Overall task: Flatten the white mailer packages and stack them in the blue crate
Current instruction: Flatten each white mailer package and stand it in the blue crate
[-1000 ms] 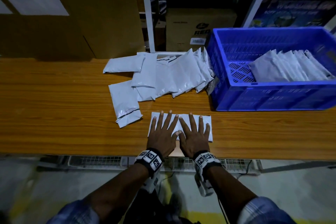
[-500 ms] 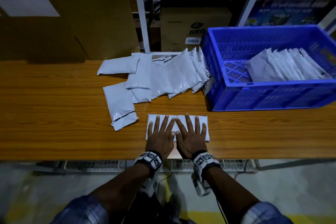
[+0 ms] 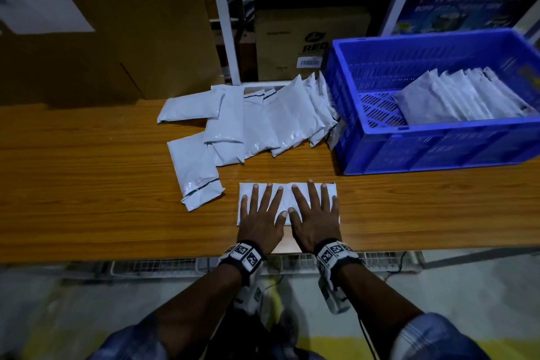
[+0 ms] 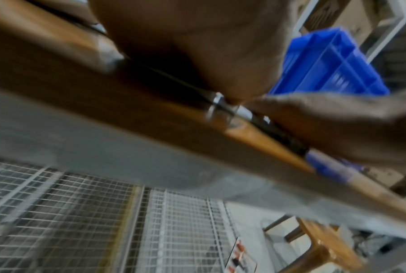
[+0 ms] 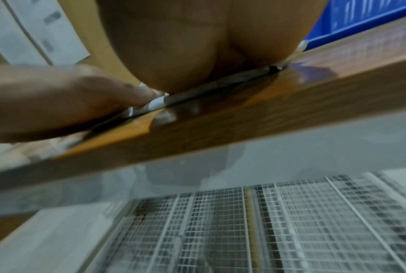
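Both of my hands lie flat, side by side: the left hand (image 3: pixel 261 221) and the right hand (image 3: pixel 317 221) have their fingers straight and spread, palms pressing down on one white mailer (image 3: pixel 287 195) that sits near the front edge of the wooden table (image 3: pixel 87 184). Neither hand grips anything; they only bear on the package. From the wrist views I see the heels of the palms squashing the mailer thin against the tabletop, though both pictures are blurred and show little else. I judge this one to be mid-flattening, close to ready for lifting. Just beyond my hands and to the left lies the pile of unflattened mailers (image 3: pixel 263 123), overlapping one another; one of them (image 3: pixel 195 169) lies a little apart, nearer my left hand, and the farthest of the pile lean against the wall of the blue crate (image 3: pixel 438 149). That crate stands to the right on the table, and inside it a row of stacked mailers (image 3: pixel 461 96) fills the right part, leaning over one another, with bare slatted floor showing on the left. So, by my reckoning, a fair share is done, but roughly as many packages wait on the table. Behind it all stand a white shelf frame (image 3: pixel 225 23) and a cardboard box (image 3: pixel 306 38).
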`<state>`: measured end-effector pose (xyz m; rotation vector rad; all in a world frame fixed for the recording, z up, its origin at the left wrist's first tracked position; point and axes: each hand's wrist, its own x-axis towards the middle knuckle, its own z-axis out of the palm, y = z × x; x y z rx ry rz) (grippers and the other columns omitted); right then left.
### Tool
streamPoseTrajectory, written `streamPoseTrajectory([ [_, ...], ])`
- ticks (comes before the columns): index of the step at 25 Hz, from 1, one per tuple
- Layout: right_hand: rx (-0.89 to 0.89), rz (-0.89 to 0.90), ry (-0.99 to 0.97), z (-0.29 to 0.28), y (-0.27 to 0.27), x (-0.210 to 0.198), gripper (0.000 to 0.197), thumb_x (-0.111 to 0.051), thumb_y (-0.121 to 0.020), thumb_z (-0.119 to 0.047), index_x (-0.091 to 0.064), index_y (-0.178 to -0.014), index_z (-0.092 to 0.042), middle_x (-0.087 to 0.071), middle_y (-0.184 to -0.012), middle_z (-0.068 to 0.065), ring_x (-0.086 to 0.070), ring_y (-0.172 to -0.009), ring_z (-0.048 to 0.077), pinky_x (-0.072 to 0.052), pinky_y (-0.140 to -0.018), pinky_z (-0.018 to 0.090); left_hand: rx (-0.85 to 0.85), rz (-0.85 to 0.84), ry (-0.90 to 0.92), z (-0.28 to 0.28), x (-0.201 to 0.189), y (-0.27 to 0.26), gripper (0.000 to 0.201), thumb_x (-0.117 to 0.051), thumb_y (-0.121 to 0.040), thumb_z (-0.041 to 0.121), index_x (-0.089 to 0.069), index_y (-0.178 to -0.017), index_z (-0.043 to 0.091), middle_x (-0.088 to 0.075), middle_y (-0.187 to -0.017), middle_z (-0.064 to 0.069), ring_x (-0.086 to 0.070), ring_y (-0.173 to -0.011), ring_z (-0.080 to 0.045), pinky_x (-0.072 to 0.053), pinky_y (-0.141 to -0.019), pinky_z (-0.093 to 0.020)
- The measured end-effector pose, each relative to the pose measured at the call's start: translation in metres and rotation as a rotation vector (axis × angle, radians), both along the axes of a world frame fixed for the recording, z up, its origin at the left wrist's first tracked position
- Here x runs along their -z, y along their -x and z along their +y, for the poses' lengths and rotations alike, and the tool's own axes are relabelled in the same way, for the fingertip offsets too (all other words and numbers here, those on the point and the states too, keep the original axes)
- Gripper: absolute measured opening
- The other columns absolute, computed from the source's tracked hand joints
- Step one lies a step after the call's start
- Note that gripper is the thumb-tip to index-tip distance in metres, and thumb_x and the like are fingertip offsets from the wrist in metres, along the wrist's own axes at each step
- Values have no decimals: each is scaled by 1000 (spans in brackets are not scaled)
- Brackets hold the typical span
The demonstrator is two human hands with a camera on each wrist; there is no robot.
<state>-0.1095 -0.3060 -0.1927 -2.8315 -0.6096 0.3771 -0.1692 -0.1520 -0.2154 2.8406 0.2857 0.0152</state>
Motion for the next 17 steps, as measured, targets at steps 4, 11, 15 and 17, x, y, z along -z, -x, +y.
streamPoseTrajectory([
  [4,-36,70,-13,-3,-6,-4,57,-5,-99,-58,9,-153,-44,29,-159,-8,27,-146,22,19,-116,48,29,-38,-110,-2,-7,-3,57,-15,-106,51,-5,-160,36,4,-168,3,7,-154,-28,5,-121,-58],
  [11,-95,158,-31,-9,-13,-9,57,-14,-101,-45,15,-150,-47,34,-156,-10,29,-146,21,18,-115,48,6,-14,-51,-14,3,-3,56,-21,-102,51,-19,-157,41,-17,-167,6,-8,-155,-27,-8,-119,-62],
  [15,-56,36,-36,-8,-16,-22,54,-13,-101,-50,3,-153,-44,25,-160,-7,27,-147,24,15,-116,51,10,12,-42,-12,2,-6,55,-27,-101,51,-24,-156,43,-21,-165,6,-14,-154,-27,-11,-117,-63],
  [17,-34,8,-22,-5,-11,-16,54,-10,-102,-49,6,-153,-43,26,-160,-6,25,-147,24,13,-118,52,2,9,-52,-13,3,-5,55,-25,-101,52,-21,-156,44,-18,-166,7,-11,-154,-26,-5,-118,-61],
])
